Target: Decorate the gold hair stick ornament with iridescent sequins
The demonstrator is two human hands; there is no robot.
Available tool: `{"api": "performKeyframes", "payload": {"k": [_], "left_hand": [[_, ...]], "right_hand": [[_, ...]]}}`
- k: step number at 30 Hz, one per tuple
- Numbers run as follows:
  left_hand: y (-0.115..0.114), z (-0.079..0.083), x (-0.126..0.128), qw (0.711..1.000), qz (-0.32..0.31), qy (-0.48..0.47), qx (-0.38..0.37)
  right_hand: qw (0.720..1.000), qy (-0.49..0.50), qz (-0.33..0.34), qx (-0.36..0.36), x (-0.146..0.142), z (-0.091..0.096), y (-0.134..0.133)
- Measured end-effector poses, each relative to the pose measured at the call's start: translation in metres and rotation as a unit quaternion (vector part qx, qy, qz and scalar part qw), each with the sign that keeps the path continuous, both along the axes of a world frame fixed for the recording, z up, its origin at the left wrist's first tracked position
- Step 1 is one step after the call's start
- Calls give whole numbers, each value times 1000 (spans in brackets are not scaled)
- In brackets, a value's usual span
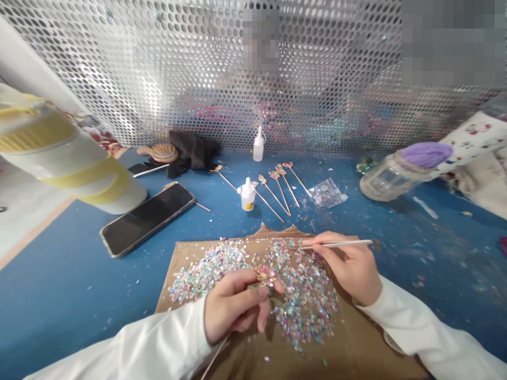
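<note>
My left hand is closed around a thin gold hairpin stick topped with a small flower ornament, held over a heap of shiny sequins. My right hand pinches slim tweezers, whose tip points left into the sequins. The sequins lie spread on a brown cardboard sheet on the blue table. Both sleeves are white.
Behind the cardboard lie several gold hairpin sticks, two small white glue bottles, a plastic bag, a black phone, a hairbrush, black cloth and a glass jar with purple lid. A white-yellow cylinder stands left. Perforated metal screen behind.
</note>
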State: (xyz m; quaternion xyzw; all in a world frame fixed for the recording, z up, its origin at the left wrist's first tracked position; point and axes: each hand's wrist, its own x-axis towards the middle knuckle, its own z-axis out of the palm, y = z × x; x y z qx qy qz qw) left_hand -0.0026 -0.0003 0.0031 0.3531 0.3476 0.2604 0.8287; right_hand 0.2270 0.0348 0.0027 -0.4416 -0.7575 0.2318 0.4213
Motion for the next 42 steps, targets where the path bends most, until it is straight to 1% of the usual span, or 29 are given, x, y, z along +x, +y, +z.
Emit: {"api": "performKeyframes", "payload": {"k": [17, 32, 42], "left_hand": [[0, -1, 0, 1000, -1, 0, 3], [0, -1, 1, 1000, 1, -4, -1], [0, -1, 1, 1000, 3, -7, -2]], "right_hand": [[999, -8, -20, -28, -3, 0, 4], [999, -9, -12, -37, -2, 0, 4], [999, -1, -11, -31, -2, 0, 4]]}}
